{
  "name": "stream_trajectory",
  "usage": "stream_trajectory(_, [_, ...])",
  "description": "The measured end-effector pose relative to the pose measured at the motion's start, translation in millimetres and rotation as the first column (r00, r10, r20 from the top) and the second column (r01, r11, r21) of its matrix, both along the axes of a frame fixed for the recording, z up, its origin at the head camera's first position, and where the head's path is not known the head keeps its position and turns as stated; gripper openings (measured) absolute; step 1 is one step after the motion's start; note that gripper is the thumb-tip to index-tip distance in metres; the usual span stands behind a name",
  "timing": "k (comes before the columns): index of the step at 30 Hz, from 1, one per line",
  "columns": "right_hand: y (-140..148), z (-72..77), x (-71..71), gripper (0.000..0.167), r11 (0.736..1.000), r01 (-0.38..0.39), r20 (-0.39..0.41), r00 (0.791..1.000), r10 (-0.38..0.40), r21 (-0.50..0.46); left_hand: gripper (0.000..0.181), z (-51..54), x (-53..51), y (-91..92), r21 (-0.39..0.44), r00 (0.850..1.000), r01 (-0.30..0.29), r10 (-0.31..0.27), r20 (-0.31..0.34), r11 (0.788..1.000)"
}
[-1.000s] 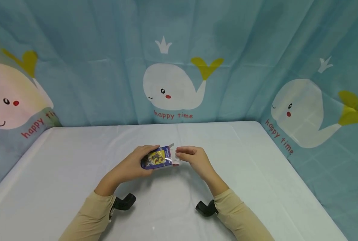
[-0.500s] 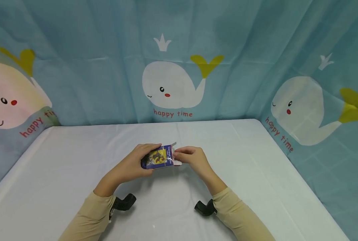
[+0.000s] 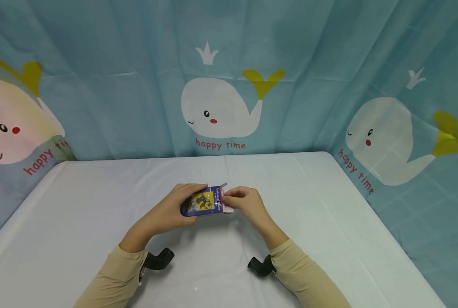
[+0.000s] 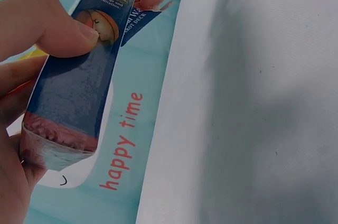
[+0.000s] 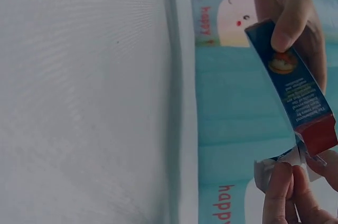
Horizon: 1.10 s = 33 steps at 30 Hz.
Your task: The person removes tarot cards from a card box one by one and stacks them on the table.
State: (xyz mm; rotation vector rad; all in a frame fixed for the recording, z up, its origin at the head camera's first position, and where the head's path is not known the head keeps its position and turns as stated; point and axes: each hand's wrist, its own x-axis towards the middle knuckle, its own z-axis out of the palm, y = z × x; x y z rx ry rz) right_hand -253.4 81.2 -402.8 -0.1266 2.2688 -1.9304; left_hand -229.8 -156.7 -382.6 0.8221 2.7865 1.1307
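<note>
As the left hand (image 3: 172, 208) grips its closed end, one blue tarot-deck box (image 3: 205, 201) lies level above mid-table, long axis crosswise, nearly parallel to the far edge, open end facing right. Right hand (image 3: 249, 203): fingertips together, pinching a torn white flap (image 5: 261, 174). Table (image 3: 109, 184): white-covered, spreading well beyond both hands; far edge well apart from the box. Surround: blue curtain (image 3: 136, 107), whale-printed, behind and alongside.
</note>
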Motion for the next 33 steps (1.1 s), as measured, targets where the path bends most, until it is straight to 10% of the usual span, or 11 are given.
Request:
stream_trajectory(17, [16.4, 6.7, -11.5, 0.022, 1.000, 0.017, 0.060, 0.998, -0.018, 0.011, 0.080, 3.0, -2.6, -6.5, -0.033, 0.999, -0.037, 0.037, 0.000, 0.999])
stream_trajectory(33, [39.2, 8.4, -24.1, 0.030, 0.986, -0.164, 0.135, 0.978, 0.158, 0.032, 0.078, 1.3, 1.3, -2.1, -0.054, 0.999, 0.034, -0.032, 0.037, 0.998])
